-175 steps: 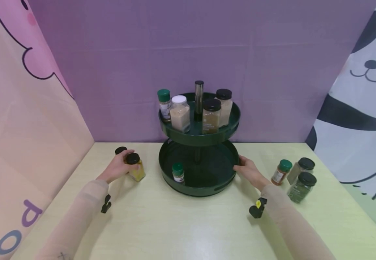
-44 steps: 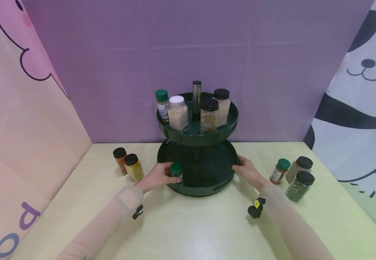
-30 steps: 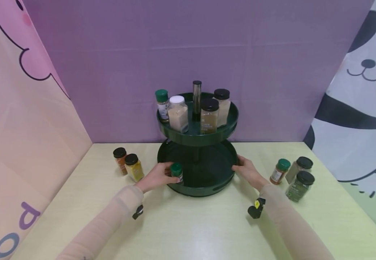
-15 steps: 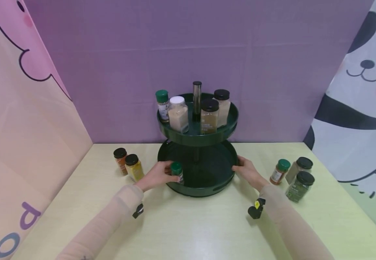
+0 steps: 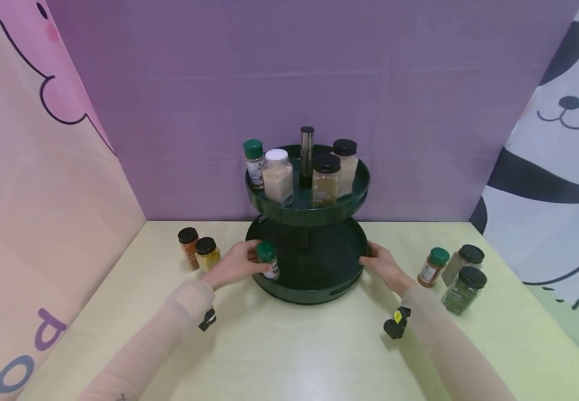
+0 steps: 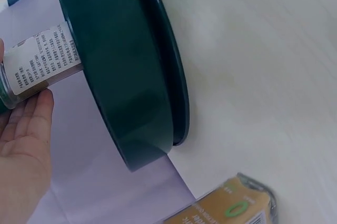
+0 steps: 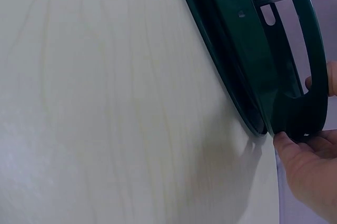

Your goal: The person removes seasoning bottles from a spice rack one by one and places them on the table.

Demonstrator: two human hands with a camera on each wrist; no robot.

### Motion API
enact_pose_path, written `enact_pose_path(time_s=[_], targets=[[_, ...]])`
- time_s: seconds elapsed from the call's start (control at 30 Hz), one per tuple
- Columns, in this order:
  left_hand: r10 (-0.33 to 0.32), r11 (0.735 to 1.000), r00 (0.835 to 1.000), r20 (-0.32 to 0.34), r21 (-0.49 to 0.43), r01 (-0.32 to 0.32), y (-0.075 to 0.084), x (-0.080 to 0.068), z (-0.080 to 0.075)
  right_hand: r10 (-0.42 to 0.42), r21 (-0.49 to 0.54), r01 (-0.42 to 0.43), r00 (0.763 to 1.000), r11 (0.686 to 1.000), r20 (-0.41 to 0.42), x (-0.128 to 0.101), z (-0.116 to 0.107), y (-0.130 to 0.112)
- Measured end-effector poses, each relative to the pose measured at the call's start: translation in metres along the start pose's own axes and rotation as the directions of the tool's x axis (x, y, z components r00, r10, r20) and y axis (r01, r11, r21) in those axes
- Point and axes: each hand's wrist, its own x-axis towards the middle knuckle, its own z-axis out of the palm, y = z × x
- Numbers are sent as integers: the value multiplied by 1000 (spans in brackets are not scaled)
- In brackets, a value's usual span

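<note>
A dark green two-tier round rack [image 5: 309,292] stands at the middle of the table. My left hand [image 5: 236,266] grips a small green-capped spice jar [image 5: 268,260] at the left rim of the lower tray, the jar tilted slightly. In the left wrist view the jar's label [image 6: 42,61] shows above the tray wall [image 6: 126,77], with my fingers [image 6: 23,129] against it. My right hand [image 5: 381,265] holds the lower tray's right rim. The right wrist view shows that hand [image 7: 308,169] pinching the rim [image 7: 295,108].
The upper tray [image 5: 309,214] carries several jars around a metal post [image 5: 307,150]. A black-capped orange jar [image 5: 188,245] and a yellow jar [image 5: 207,253] stand to the left. Three jars [image 5: 457,273] stand to the right. Cloth walls enclose the back and sides.
Over the last 5.8 s my left hand left the yellow jar and took the green-capped jar. In the last half second the jar moved up and left towards the rim. The right hand stayed put.
</note>
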Motion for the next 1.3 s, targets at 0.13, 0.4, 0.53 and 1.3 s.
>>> enact_pose_path(time_s=[0.13, 0.4, 0.53, 1.3], targets=[[12, 1000, 1000, -8, 4, -12, 4, -1, -5, 3, -10, -3, 1000, 1000, 0, 0, 0, 0], [35, 999, 999, -22, -14, -35, 9, -1, -11, 5, -11, -5, 1000, 1000, 1, -1, 1, -2], [37, 999, 999, -25, -20, -38, 10, -4, -15, -2, -15, 2, 1000, 1000, 2, -1, 2, -3], [-21, 998, 994, -107, 57, 27, -2, -28, -39, -14, -15, 14, 1000, 1000, 5, -2, 2, -2]])
